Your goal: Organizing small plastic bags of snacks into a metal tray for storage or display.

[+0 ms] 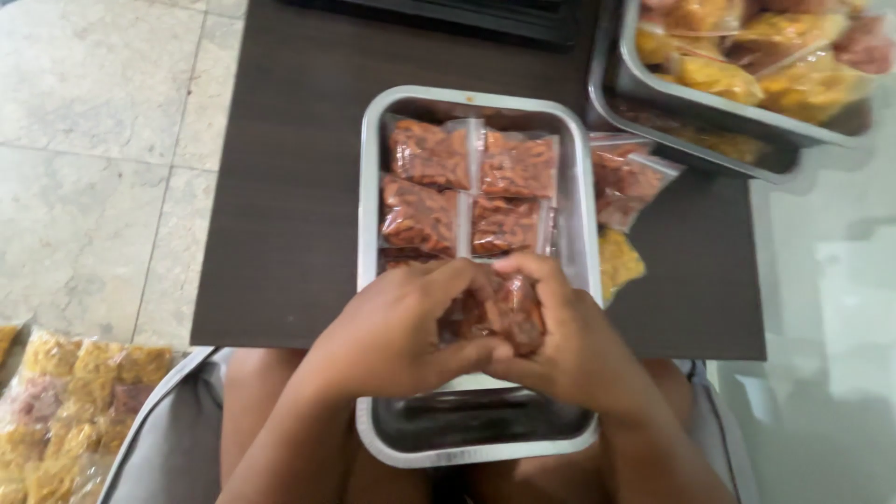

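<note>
Fingers (pixel 485 280): both hands pinch red snack packet (pixel 509 313) | over metal tray (pixel 369 187)

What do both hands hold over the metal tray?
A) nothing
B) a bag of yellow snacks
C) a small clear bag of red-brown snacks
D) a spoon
C: the left hand and right hand pinch a small clear bag of red-brown snacks over the metal tray, near the four bags laid flat.

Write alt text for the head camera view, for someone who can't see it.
Two bare hands, left hand and right hand, together grip a small clear plastic bag of reddish-brown snacks over a rectangular shiny metal tray holding four similar bags in two rows. The tray sits on a dark brown table, with a larger metal tray of yellow snack bags at upper right.
</note>
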